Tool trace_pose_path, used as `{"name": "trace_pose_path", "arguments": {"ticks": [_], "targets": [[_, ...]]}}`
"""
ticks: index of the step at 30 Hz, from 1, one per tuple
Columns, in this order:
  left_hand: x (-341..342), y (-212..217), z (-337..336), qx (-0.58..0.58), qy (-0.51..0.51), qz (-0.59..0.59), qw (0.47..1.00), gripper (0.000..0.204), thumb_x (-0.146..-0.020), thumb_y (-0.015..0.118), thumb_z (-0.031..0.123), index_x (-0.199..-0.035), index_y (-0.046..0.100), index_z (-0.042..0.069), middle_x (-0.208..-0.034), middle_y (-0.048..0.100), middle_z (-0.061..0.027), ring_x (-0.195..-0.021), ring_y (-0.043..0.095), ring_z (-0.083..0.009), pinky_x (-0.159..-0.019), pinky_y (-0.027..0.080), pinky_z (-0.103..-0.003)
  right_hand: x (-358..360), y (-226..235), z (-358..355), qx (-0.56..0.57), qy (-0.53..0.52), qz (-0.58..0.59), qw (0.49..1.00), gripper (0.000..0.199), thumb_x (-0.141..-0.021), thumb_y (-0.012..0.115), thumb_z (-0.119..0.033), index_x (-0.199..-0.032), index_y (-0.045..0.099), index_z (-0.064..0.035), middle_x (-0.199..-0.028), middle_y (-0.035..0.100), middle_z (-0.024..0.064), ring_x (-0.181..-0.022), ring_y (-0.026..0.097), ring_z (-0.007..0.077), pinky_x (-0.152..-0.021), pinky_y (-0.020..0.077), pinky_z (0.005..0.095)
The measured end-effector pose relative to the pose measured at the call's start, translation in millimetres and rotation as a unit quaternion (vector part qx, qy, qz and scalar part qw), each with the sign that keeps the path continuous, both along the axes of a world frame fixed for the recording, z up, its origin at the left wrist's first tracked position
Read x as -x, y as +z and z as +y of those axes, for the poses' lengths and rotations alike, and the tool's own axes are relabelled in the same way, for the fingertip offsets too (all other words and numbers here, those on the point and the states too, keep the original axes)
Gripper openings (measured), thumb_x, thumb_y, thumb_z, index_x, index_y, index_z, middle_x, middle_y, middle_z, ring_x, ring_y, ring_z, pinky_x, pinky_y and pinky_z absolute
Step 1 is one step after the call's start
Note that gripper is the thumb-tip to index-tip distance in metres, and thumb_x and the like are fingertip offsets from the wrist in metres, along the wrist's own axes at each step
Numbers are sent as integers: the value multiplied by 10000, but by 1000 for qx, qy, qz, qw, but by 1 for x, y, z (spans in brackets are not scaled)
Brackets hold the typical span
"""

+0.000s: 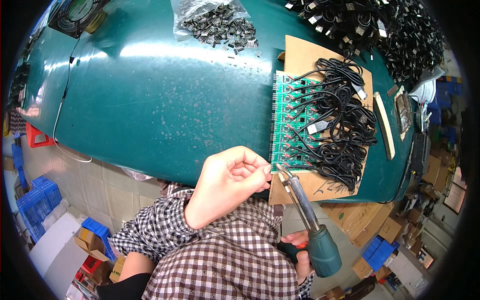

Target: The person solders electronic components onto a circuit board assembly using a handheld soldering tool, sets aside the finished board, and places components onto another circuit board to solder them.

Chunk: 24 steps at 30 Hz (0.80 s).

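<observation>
a glossy green tabletop (pixel 165 100), speckled with pale spots, bears a flat, matte cardboard sheet (pixel 295 55). on it, looped rubbery black cables (pixel 345 110) trail from a rectangular green circuit board (pixel 280 125). a soldering iron (pixel 306 205), slim metal barrel and rounded green handle, slants to the board's near edge, the fingers of the right hand (pixel 302 264), partly hidden, curled round it. the left hand (pixel 220 185) has its fingers pressed together at the near left corner; whether they pinch anything cannot be told.

Circuit boards (pixel 287 120) on cardboard (pixel 306 54); cables (pixel 345 100) to right; pin headers (pixel 222 27) behind, left.
</observation>
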<state>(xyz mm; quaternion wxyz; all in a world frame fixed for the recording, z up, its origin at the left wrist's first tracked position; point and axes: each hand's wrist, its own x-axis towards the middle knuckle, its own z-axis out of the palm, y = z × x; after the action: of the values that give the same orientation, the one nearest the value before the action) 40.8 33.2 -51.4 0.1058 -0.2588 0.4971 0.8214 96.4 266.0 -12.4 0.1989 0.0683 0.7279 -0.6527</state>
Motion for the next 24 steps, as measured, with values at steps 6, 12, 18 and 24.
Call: {"name": "trace_pose_path", "arguments": {"ticks": [6,12,18,24], "targets": [[0,0,0,-3,1,1,1000,126,-869,580,58,-915,548,-55,-854,639,-123,-749,648,-148,-681,551,-259,0,-4,-1,26,-12,-8,1000,398,-832,597,-326,-926,484,44,-869,485,136,-865,537,241,-774,528,389],[1,1,0,-22,19,-11,999,80,-843,590,13,-885,569,-51,-823,642,-87,-737,635,-103,-658,526,-208,5,6,4,-7,38,-69,997,428,-822,611,-376,-878,478,28,-857,458,126,-873,522,242,-773,528,412],[1,2,0,-20,19,-13,1000,81,-842,590,13,-887,570,-52,-823,643,-86,-735,634,-101,-655,526,-208,0,3,3,5,17,-49,999,420,-830,605,-366,-878,477,31,-852,453,124,-852,519,242,-761,532,418],[1,1,1,-18,20,-12,1000,73,-840,587,10,-880,573,-50,-822,643,-84,-730,636,-102,-653,527,-208,-4,0,4,-2,14,-19,1000,403,-842,594,-345,-876,476,39,-835,453,127,-826,521,238,-749,538,421]]}}
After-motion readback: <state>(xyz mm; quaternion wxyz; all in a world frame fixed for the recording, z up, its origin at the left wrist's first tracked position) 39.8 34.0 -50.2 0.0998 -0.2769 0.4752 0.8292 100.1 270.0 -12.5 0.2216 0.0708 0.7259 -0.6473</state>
